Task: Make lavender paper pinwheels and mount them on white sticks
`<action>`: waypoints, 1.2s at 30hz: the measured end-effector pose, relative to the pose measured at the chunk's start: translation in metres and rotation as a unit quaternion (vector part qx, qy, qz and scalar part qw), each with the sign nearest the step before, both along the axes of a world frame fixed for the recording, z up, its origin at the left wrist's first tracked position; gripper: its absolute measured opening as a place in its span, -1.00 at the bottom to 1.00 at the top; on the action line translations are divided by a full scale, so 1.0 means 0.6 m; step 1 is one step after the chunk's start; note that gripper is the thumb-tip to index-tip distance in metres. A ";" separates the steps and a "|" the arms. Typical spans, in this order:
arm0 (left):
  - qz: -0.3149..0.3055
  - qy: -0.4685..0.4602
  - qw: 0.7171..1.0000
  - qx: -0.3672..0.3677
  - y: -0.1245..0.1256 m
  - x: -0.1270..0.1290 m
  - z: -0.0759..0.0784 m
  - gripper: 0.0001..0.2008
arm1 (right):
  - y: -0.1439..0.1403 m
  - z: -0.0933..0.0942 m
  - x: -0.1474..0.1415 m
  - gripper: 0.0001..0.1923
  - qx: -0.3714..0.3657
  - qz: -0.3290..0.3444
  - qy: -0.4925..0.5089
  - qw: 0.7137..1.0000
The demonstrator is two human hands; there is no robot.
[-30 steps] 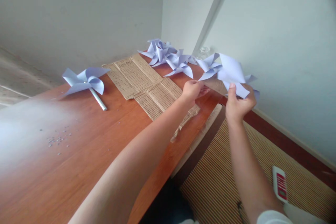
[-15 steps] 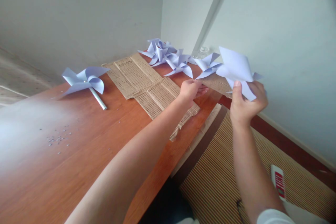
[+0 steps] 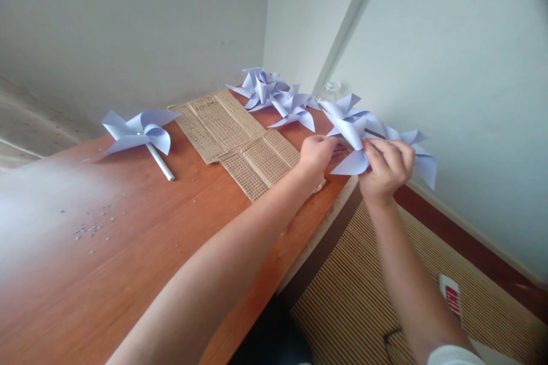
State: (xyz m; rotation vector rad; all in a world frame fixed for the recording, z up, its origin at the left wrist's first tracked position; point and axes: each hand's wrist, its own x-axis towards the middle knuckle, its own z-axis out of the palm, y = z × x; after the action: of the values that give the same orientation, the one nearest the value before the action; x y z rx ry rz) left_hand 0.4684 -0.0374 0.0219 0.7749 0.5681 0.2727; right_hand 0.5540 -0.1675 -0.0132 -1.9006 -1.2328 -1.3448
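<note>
A pale-lilac paper pinwheel (image 3: 350,163) is gripped in my right hand (image 3: 387,170), off the table's right edge. Its blades fan out on both sides of my fingers, and its centre is hard to see. My left hand (image 3: 317,154) is closed just left of this pinwheel, fingertips pressed together beside its blades; what they hold, if anything, is hidden. Right behind my hands is another paper pinwheel (image 3: 338,107), partly overlapped by the held one. Under my left forearm lies a flattened, perforated cardboard sheet (image 3: 229,125).
Several paper pinwheels (image 3: 261,88) cluster at the table's far end. A pinwheel on a paper stick (image 3: 139,132) lies at the left. Small scraps (image 3: 89,228) dot the wooden table (image 3: 171,274). Below right are a ribbed mat (image 3: 342,296) and a red-and-white packet (image 3: 450,299).
My right hand has lowered the pinwheel and brought it left, close to my left hand, turning it over. My left hand has shifted slightly right and down.
</note>
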 end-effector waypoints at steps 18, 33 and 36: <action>0.044 0.020 0.999 -0.008 0.001 -0.005 0.002 -0.80 | -0.017 0.025 0.006 -0.75 -0.165 0.053 0.003 0.985; 0.018 0.030 0.999 0.024 0.005 -0.007 0.008 -0.84 | -0.013 0.031 0.011 -0.88 -0.126 0.082 0.105 0.983; 0.017 0.020 0.999 0.032 0.005 -0.008 0.010 -0.84 | -0.014 0.033 0.013 -0.88 -0.110 0.075 0.140 0.981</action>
State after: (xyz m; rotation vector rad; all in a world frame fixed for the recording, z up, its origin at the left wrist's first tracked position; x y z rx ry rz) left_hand 0.4638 -0.0344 0.0281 0.8356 0.6136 0.3075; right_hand 0.5617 -0.1760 0.0064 -2.0160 -1.3924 -0.8581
